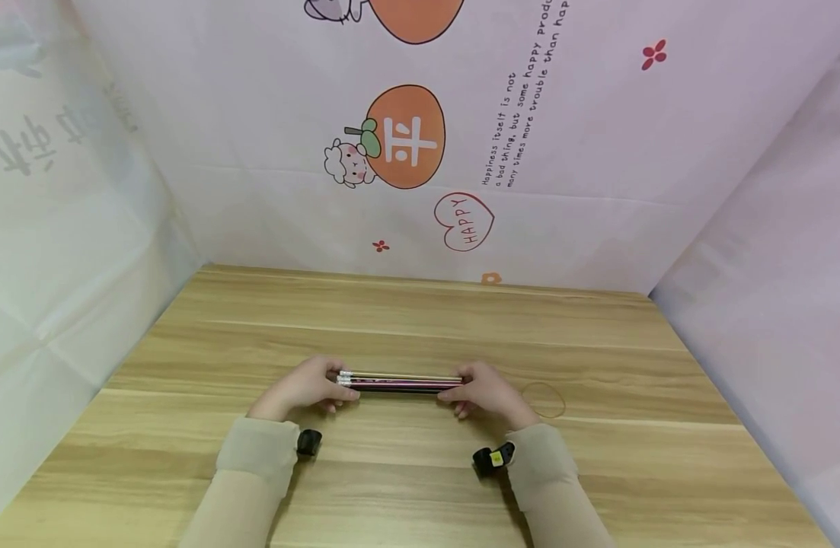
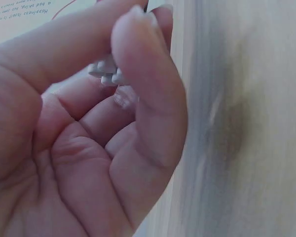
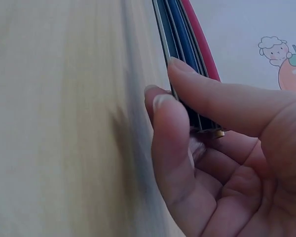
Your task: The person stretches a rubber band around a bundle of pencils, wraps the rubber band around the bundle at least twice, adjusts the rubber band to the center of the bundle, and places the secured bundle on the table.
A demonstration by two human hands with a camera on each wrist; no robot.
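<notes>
A bundle of several pencils (image 1: 406, 383) lies crosswise between the two hands, with dark, pink and yellowish barrels. My left hand (image 1: 311, 387) grips the left end, where pale eraser ends (image 2: 106, 73) show between thumb and fingers in the left wrist view. At the opposite end, my right hand (image 1: 487, 391) pinches the barrels with thumb and fingers. Blue, dark and red pencils (image 3: 187, 49) run up from that grip in the right wrist view. Just right of the right hand, a thin tan rubber band (image 1: 564, 403) lies in a loose loop on the table.
The wood-grain table (image 1: 406, 487) extends on all sides of the hands. A printed white sheet (image 1: 584, 167) rises behind it, with more white sheeting (image 1: 70, 251) at both sides. Each wrist wears a cuff with a small black camera (image 1: 308, 442).
</notes>
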